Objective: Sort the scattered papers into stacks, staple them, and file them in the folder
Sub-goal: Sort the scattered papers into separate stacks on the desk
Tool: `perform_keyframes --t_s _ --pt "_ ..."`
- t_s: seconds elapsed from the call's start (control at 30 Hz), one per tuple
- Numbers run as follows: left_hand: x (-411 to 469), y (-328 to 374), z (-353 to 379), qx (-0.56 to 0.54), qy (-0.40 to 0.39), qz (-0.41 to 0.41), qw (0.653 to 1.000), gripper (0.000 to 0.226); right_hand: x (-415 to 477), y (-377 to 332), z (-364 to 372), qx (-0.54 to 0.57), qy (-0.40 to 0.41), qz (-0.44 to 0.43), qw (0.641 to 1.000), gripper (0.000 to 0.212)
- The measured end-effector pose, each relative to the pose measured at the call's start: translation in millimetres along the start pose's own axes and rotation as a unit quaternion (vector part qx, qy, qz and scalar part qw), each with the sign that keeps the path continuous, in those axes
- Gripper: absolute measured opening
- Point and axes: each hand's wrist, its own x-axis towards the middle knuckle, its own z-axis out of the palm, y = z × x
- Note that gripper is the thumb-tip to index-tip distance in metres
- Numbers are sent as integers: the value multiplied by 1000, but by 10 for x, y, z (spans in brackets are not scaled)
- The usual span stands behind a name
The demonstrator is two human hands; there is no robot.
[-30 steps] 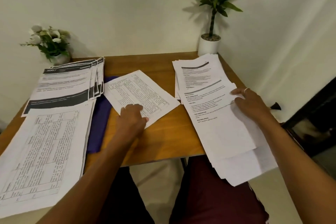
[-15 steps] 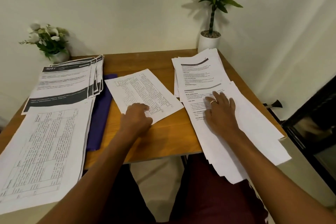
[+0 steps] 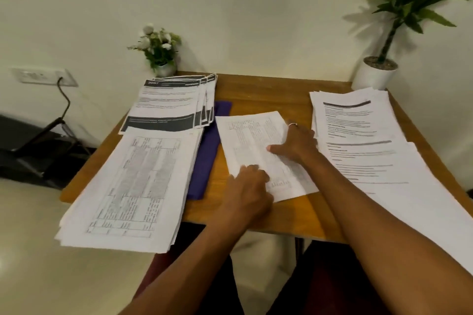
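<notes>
A single printed sheet with a table (image 3: 252, 139) lies mid-table. My left hand (image 3: 249, 186) covers its near left corner with curled fingers that seem to grip it. My right hand (image 3: 294, 146), wearing a ring, rests flat on the sheet's right side, thumb pointing left. A purple folder (image 3: 207, 156) lies left of the sheet, partly under two stacks: table pages (image 3: 128, 186) overhanging the front edge, and dark-banded pages (image 3: 167, 106) behind them. On the right, text pages (image 3: 358, 125) spread loosely toward the near right edge. I see no stapler.
The wooden table (image 3: 266, 89) stands against a pale wall. A small flower pot (image 3: 160, 51) sits at its back left and a tall plant in a white pot (image 3: 375, 74) at its back right. A wall socket with a cable (image 3: 43, 76) is at the left.
My right hand left the text pages on the right and came onto the middle sheet. My left hand stayed at that sheet's near corner. The view swung left.
</notes>
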Motion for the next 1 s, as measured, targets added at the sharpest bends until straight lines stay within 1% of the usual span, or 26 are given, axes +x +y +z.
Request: perform_keyframes --t_s 0.07,0.17,0.27,0.33,0.4,0.43,0.47,0.57,0.63,0.7,0.77,0.83,0.9,1.0 --pt "-39 -22 2 -2 1 2 1000 43 42 -103 9 9 -1 4 1000 92" --pt "-71 -48 -33 -6 4 14 1000 42 48 -226 0 17 -11 0 1000 76" --pt "-69 -106 -57 -47 17 18 999 48 18 -248 -56 43 -40 35 998 69" --pt "-65 -168 -92 -103 42 15 994 52 -13 -198 -118 105 -58 50 992 58" --pt "-64 -243 -179 -160 88 10 983 48 -91 -133 -219 179 -61 37 981 39" --pt "-71 -281 -248 -187 111 6 976 46 -132 -109 -275 207 -55 33 976 34" --pt "-74 -321 -333 -212 131 0 968 44 -179 -100 -345 239 -40 30 970 34" --pt "-132 -490 -633 -263 181 -24 947 38 -262 -124 -536 321 13 14 947 44" --pt "-190 -674 -821 -273 228 -42 934 31 -328 -217 -634 356 20 -8 934 46" --pt "-244 -862 -982 -269 253 -86 925 28 -401 -357 -681 381 22 -32 924 38" --pt "-291 -1047 -1090 -260 252 -155 919 29 -488 -552 -665 403 25 -46 914 25" --pt "-348 -1228 -1164 -283 257 -190 904 33 -572 -787 -538 439 -14 -42 898 15" --pt "-412 -1356 -1232 -319 256 -195 891 41 -665 -1011 -308 466 -76 -38 881 18" --pt "-504 -1532 -1336 -316 244 -242 884 50 -797 -1293 150 454 -119 -28 883 23"
